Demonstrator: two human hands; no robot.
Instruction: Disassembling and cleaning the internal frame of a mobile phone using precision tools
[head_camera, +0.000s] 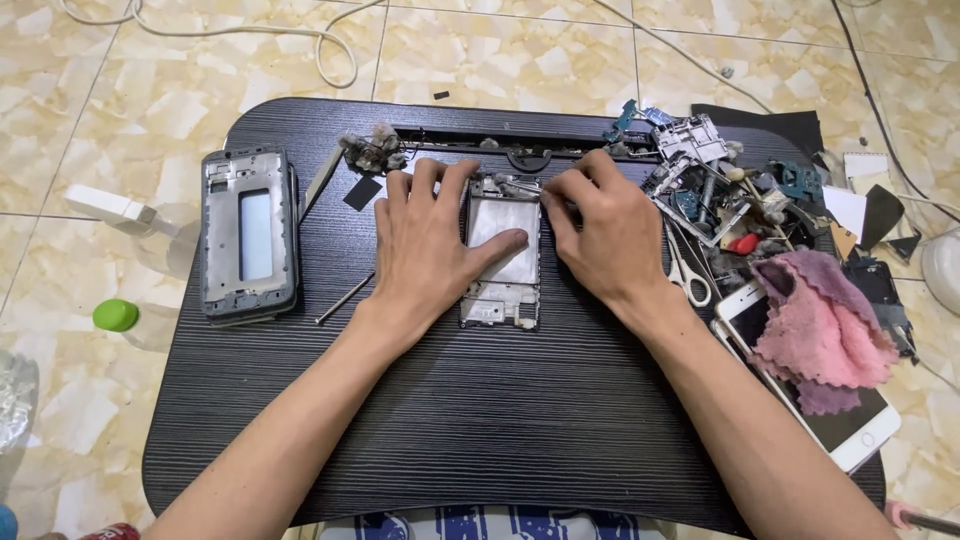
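1. Your left hand (425, 245) lies flat with its fingers spread out. It grips nothing. The thumb presses on the shiny middle of the phone frame (503, 255), and the other fingers rest on the table just left of the frame.
2. Your right hand (605, 235) has its fingers bent and bunched at the top right corner of the phone frame. You cannot tell if they pinch something small there.
3. The phone frame lies flat between your two hands, in the middle of the black table (480, 420). It is a thin dark rectangle. Its middle is a pale silver plate, and small metal bits show at the top and bottom ends.
4. A thin metal stick (345, 299) lies just left of your left wrist.
5. Farther left sits another grey phone frame (248, 235) with a long window in it.
6. To the right are scissors (688, 270), a pile of broken phone parts (710, 185), and a pink cloth (820, 330) on top of a white phone (850, 425).
7. A green cap (116, 315) sits on the tiled floor, well off to the left.
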